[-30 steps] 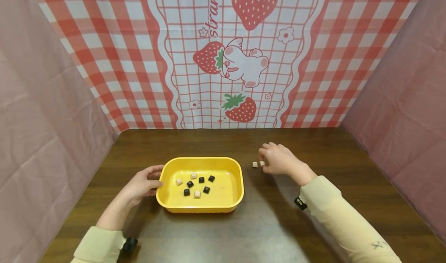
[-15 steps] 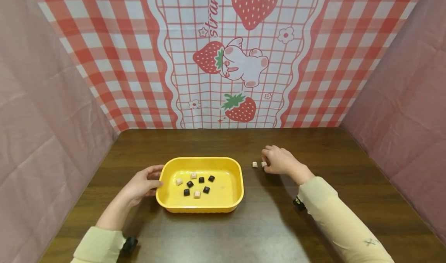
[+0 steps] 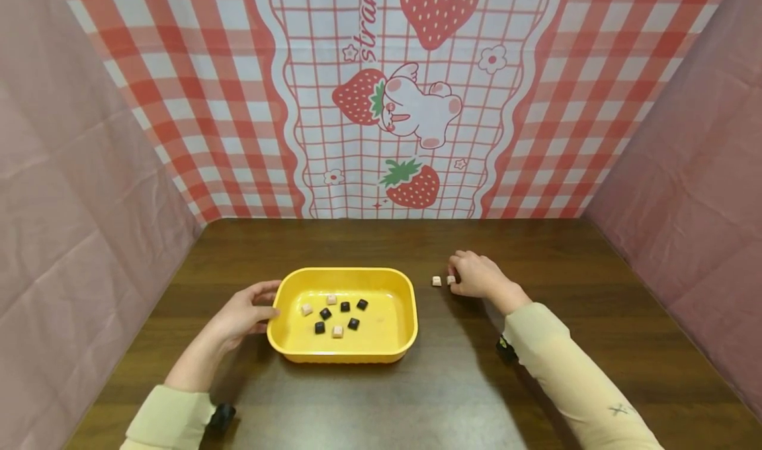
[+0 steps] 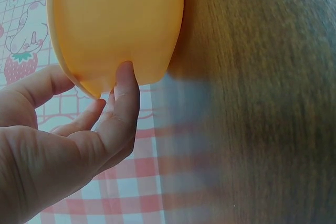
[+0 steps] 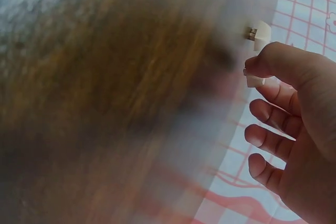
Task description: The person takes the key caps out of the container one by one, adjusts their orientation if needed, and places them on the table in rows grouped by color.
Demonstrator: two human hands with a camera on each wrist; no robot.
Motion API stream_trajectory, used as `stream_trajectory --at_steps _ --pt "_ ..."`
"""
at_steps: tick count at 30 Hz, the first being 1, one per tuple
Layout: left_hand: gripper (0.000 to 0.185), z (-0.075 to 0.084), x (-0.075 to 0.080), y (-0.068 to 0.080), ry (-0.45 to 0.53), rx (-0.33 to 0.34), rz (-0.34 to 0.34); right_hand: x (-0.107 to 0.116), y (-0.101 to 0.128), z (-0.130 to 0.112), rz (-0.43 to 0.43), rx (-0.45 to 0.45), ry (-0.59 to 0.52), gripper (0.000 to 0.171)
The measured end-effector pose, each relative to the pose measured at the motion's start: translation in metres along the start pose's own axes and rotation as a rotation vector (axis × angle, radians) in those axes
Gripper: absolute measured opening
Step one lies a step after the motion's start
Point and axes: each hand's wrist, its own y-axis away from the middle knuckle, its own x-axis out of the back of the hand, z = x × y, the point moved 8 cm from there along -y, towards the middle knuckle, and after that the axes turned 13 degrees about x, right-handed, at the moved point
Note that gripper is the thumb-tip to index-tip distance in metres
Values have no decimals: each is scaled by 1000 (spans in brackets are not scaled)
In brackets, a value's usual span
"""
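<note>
left hand (image 3: 241, 314) is gripping yellow tray (image 3: 387, 308); right hand (image 3: 479, 276) is apparently pinching cream keycap (image 3: 451, 280), fingertips partly hidden; lifting straight should be sparing neighbouring keycap (image 3: 436, 281).

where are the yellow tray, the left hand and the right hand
Yellow tray (image 3: 388, 334): head view, bare inside floor
Left hand (image 3: 240, 314): head view, middle of hand
Right hand (image 3: 481, 277): head view, back of hand

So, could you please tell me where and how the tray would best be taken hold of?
Probably by the rim at both short ends, coming in from left and right: the tray sits upright, its walls flare outward to that rim, and the left hand touches the left end.
</note>
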Motion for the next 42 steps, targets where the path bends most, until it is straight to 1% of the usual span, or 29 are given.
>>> stream_trajectory --at_steps 8,12,19,21,25,29,33,42 --pt "60 -1 0 -1 -1 4 0 -6 1 5 -8 -29 -7 17" --pt "60 -1 0 0 -3 8 3 -7 0 6 3 -30 -15 17" --pt "60 -1 0 0 -14 16 10 -4 0 4 -2 -37 -25 18" --pt "60 -1 1 0 -13 15 10 -1 0 1 10 -25 -18 19" --pt "60 -1 1 0 -7 11 7 11 -1 -7 67 7 11 20" --pt "60 -1 1 0 -3 8 6 24 -4 -16 115 34 37 26" --pt "60 -2 1 -1 3 10 6 36 -6 -24 135 47 47 32" --pt "60 -2 1 0 5 17 2 59 -10 -44 165 66 63 34"
